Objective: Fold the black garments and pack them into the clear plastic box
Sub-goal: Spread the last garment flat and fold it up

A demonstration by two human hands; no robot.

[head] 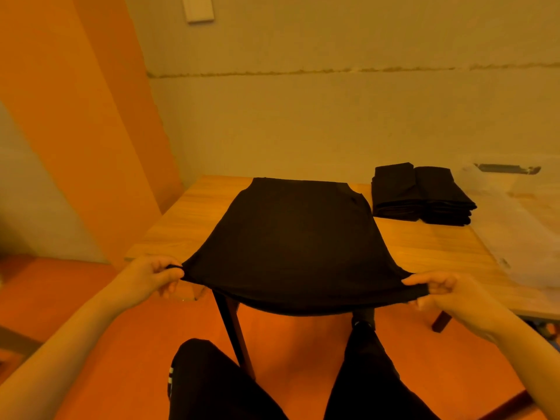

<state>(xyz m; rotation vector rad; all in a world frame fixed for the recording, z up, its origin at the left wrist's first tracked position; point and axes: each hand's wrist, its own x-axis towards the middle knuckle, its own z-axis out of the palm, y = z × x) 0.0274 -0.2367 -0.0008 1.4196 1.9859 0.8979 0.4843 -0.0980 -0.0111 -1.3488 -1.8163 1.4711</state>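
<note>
Black garment [297, 237] stretches between left hand [151, 275] and right hand [439, 291], pinched at its corners.

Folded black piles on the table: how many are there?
2. The left pile and the right pile sit side by side, touching, at the table's far right. How many garments each holds is unclear.

Wooden table [194, 213], light grain, dark legs, set against the far wall. Pale wall [333, 122] with a horizontal seam running across it. White wall plate [198, 8] high up. Orange panel [91, 101] slanting at left. Orange-red floor [291, 338]. Warm yellow light throughout.
</note>
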